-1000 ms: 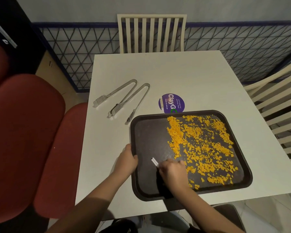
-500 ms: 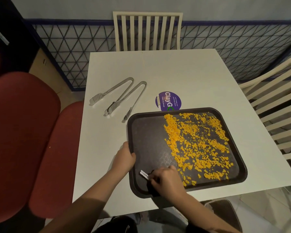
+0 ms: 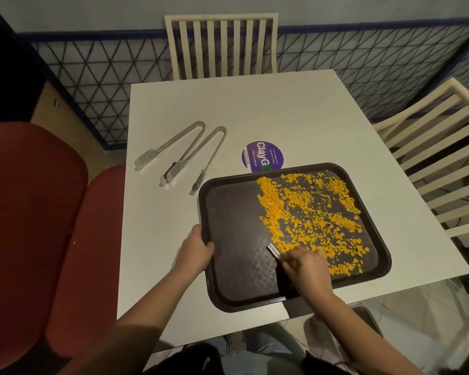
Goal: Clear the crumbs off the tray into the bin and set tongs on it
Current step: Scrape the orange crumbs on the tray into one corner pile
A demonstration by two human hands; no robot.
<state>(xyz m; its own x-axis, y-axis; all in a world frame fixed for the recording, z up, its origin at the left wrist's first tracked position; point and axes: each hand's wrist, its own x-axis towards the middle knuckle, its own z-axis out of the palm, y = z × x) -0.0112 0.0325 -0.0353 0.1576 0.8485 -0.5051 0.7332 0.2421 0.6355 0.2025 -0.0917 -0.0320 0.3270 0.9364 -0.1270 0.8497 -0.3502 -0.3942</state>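
Observation:
A dark brown tray [image 3: 229, 212] lies at the near right of the white table [image 3: 282, 112]. Orange crumbs [image 3: 309, 212] cover its right half; the left half is bare. My left hand [image 3: 195, 247] grips the tray's left rim. My right hand [image 3: 306, 269] is shut on a small dark scraper [image 3: 283, 282] with a light tip, resting on the tray at the near left edge of the crumbs. Two metal tongs [image 3: 171, 143] [image 3: 201, 158] lie side by side on the table, left of and beyond the tray. No bin is in view.
A round purple sticker [image 3: 260, 155] sits on the table just beyond the tray. A white slatted chair [image 3: 220, 44] stands at the far side and another [image 3: 439, 147] on the right. Red padded seats [image 3: 33, 212] run along the left.
My right hand with the scraper has moved right across the tray, from near its front-left corner up to the edge of the crumbs. My left hand stays on the rim.

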